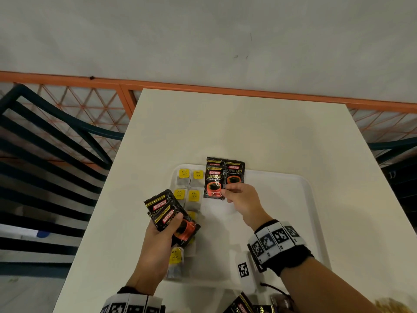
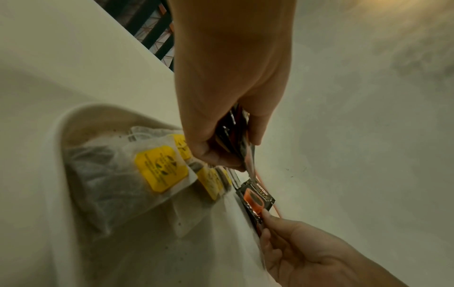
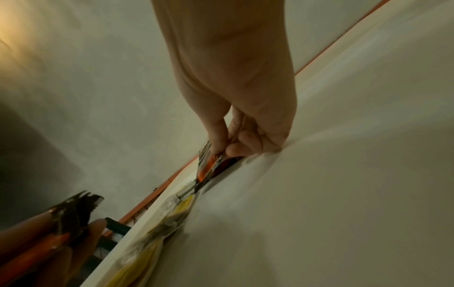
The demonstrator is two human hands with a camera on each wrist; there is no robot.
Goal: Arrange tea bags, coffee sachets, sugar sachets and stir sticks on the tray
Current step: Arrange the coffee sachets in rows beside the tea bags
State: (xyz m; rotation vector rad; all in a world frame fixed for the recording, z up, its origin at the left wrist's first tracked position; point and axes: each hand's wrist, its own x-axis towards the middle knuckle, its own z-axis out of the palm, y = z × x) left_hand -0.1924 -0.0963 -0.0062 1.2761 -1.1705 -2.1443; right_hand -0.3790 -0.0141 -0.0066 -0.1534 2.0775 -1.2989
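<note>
My right grip (image 1: 239,197) pinches a black coffee sachet (image 1: 214,185) over the white tray (image 1: 293,199); yellow-tagged tea bags (image 1: 189,177) lie just left; my left grip (image 1: 162,236) holds more sachets (image 1: 167,213).

Three coffee sachets (image 1: 215,182) are counted at the fingertips of the right hand (image 1: 242,201), and at least two more (image 1: 168,214) are held in the left hand (image 1: 161,241). About seven tea bags (image 1: 194,196) are seen between the hands; some are partly hidden.

the left hand (image 1: 158,242) and its sachets (image 1: 168,213) cover several tea bags (image 1: 177,256) on the tray (image 1: 293,199). more sachets (image 1: 242,307) are cut off by the bottom edge of the head view. tea bag tag print is too small to read. the right wrist view is blurred.
</note>
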